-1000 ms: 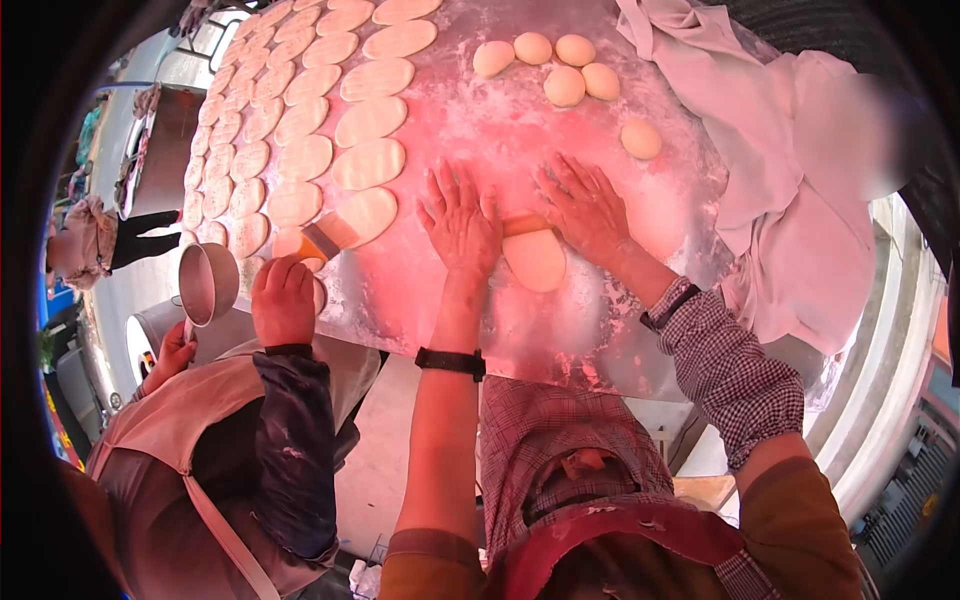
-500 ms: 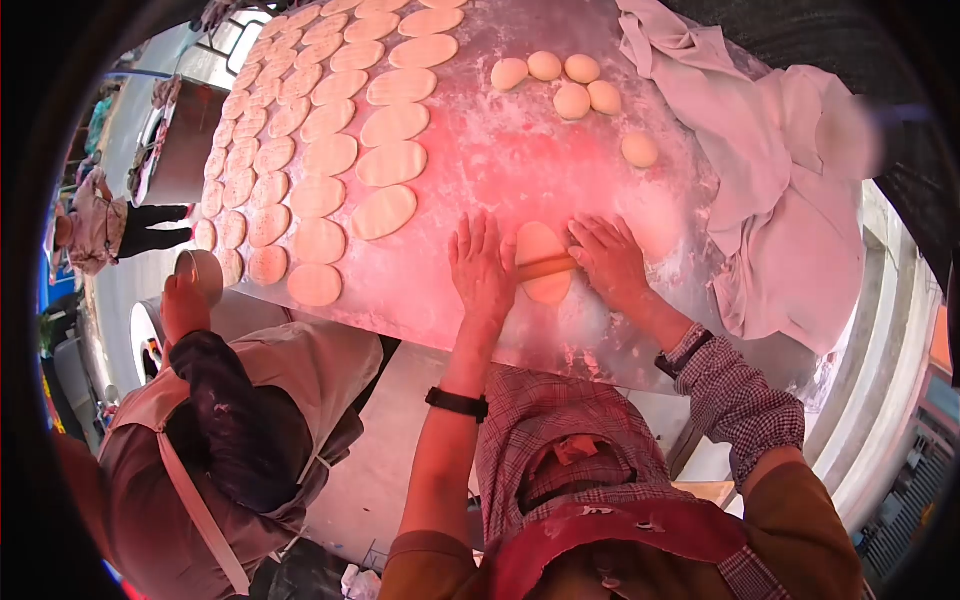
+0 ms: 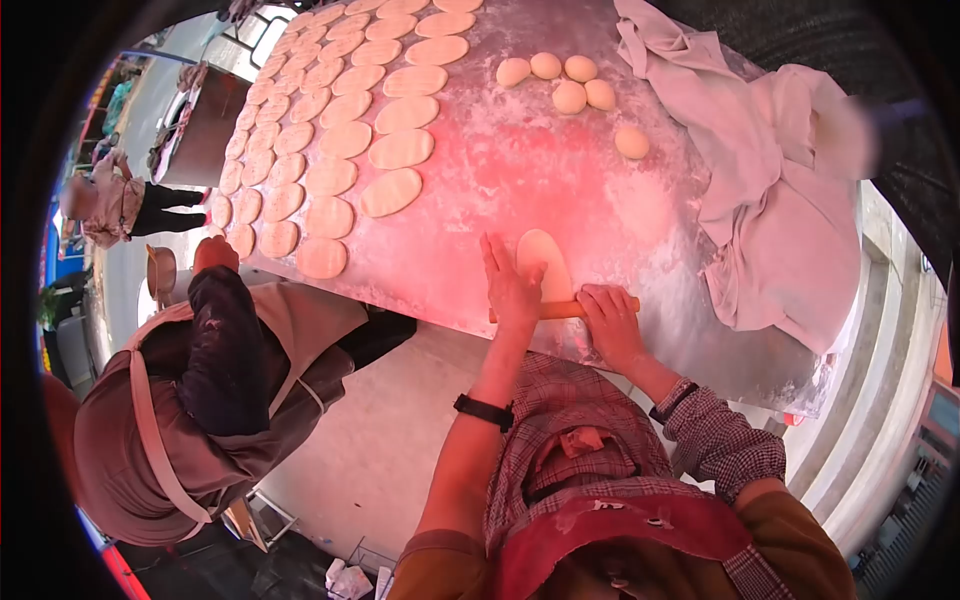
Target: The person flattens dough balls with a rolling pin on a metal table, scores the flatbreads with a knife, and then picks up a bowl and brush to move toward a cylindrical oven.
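Note:
An oval of flattened dough (image 3: 541, 262) lies on the floured metal table in front of me. Across its near end rests a wooden rolling pin (image 3: 562, 311). My left hand (image 3: 516, 292) is stretched flat over the pin's left part, its fingers pointing away from me and its thumb at the dough's left edge. Bent over the right part of the pin are the fingers of my right hand (image 3: 610, 315). Further up the table sit several round dough balls (image 3: 569, 97), with a single ball (image 3: 631, 142) nearer to me.
Rows of flattened dough ovals (image 3: 392, 192) cover the table's left side. A crumpled pale cloth (image 3: 770, 210) lies along the right. A co-worker in an apron (image 3: 190, 400) stands at my left, one hand (image 3: 215, 254) at the table corner. Beside that hand is a metal pot (image 3: 160, 272).
The rolling pin and both my hands have come closer to me, leaving more of the dough uncovered. My right fingers now bend over the pin. The co-worker's hand has moved to the table corner.

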